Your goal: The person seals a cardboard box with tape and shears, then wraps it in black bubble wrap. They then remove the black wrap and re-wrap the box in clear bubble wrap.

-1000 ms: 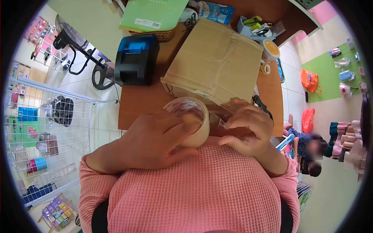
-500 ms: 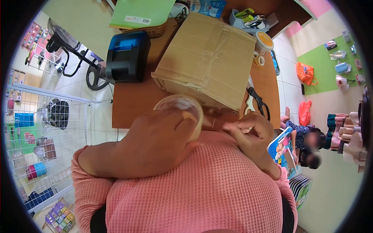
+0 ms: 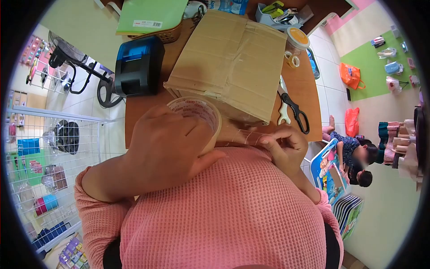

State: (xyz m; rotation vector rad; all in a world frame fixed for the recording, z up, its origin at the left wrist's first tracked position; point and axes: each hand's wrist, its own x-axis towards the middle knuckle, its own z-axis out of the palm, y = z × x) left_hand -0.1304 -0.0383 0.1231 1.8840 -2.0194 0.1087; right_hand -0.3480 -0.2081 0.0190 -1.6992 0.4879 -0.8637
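Note:
My left hand (image 3: 165,145) grips a wide roll of packing tape (image 3: 214,117), fingers hooked into its core and thumb under the rim. A clear strip of tape (image 3: 251,136) stretches from the roll across to my right hand (image 3: 289,141), whose thumb and fingers pinch its end. Both hands are just in front of my chest, at the near side of a closed cardboard box (image 3: 228,58) with tape along its top. Scissors (image 3: 294,110) with a black and white handle lie right of the box, beyond my right hand.
On the desk (image 3: 145,112) stand a black label printer (image 3: 139,67), a jar with an orange lid (image 3: 298,39), small tape rolls (image 3: 293,61), a green folder (image 3: 152,15) and a grey bin of stationery (image 3: 277,18). Two people (image 3: 358,157) are on the floor at right by a picture-covered table (image 3: 326,168).
The tape roll has tilted, showing more of its inner core, and the strip between my hands is now longer and plainly visible. The whole view has shifted slightly.

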